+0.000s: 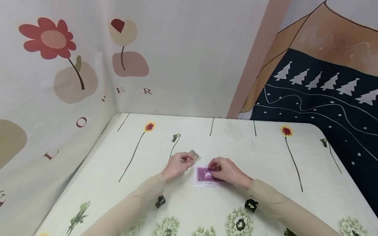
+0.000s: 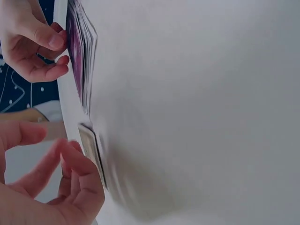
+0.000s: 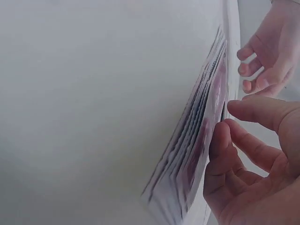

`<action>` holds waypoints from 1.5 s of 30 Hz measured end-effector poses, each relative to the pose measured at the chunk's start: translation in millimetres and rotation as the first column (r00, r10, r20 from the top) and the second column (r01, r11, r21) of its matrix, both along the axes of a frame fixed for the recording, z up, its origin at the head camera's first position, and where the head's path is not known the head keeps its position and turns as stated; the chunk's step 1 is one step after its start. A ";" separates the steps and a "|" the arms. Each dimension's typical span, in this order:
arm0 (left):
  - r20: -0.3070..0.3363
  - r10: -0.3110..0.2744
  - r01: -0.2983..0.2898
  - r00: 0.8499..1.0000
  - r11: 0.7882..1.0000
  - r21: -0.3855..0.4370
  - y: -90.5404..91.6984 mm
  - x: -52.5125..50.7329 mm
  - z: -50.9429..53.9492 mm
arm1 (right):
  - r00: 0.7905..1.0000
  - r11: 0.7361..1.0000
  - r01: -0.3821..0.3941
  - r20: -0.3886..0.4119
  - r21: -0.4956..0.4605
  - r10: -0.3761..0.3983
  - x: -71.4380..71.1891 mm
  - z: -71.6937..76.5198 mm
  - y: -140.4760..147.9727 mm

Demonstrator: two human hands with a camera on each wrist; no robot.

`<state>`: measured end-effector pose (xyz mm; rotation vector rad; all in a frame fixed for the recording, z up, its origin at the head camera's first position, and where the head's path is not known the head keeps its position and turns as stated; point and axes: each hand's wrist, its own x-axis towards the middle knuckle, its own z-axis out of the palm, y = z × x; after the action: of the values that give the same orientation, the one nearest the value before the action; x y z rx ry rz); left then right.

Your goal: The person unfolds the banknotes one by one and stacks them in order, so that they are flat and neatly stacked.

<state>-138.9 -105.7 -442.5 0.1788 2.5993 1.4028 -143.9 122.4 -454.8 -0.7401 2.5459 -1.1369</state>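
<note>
A stack of purple printed notes (image 1: 203,175), like play money with a pale emblem, lies flat on the table. Its layered edges (image 3: 183,136) show in the right wrist view. My right hand (image 1: 225,171) is over the stack, bent fingertips at its top face, thumb apart from the index finger. Up and to the left is a small beige card-like piece (image 1: 195,155) with a dark print, turned at an angle. Beside it rests my left hand (image 1: 178,165), partly covering it. In the left wrist view this hand's fingers (image 2: 82,164) are loosely bent, with a gap to the thumb.
A white tablecloth (image 1: 251,147) with printed flowers covers the table. Behind it hangs a pale cloth (image 1: 189,59) with flower shapes and letters; a dark cloth (image 1: 319,95) with white trees hangs at the right. Black wrist straps (image 1: 251,205) circle both sleeves.
</note>
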 end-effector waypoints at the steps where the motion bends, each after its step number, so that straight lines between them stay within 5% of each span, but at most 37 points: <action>1: -0.005 0.016 -0.016 1.000 1.000 -0.001 -2.2 -1.3 -1.4 | 1.000 1.000 0.002 -0.001 -0.002 -0.002 -1.9 -0.1 -2.3; 10: -0.069 0.094 -0.099 0.993 0.992 -0.073 -15.8 -11.1 -11.2 | 1.000 0.999 0.002 -0.009 -0.034 -0.002 -17.8 -1.1 -27.0; 20: 0.009 0.135 -0.135 0.991 0.990 -0.031 -20.6 -17.4 -9.3 | 0.998 0.999 0.014 -0.066 -0.053 -0.018 -35.7 0.1 -50.8; 29: 0.035 0.114 -0.116 0.993 0.992 0.046 -16.9 -19.8 -7.7 | 0.994 0.995 0.089 -0.063 0.052 -0.085 -42.3 -4.6 -60.3; 36: 0.031 0.077 -0.076 0.997 0.997 -0.011 -8.8 -25.7 0.1 | 0.990 0.990 0.128 -0.064 0.064 -0.123 -45.4 -1.7 -63.2; 41: 0.101 0.022 -0.017 0.995 0.998 -0.056 -3.2 -34.0 10.2 | 0.988 0.989 0.141 -0.068 0.051 -0.137 -47.0 0.8 -63.2; 45: 0.186 0.015 -0.013 0.982 1.000 -0.014 -3.2 -39.9 11.0 | 0.987 0.988 0.151 -0.056 0.042 -0.149 -47.7 0.1 -63.3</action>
<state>-178.8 -108.9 -431.6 0.0254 2.4608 1.3373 -191.6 59.0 -454.8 -0.5825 2.7014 -1.1122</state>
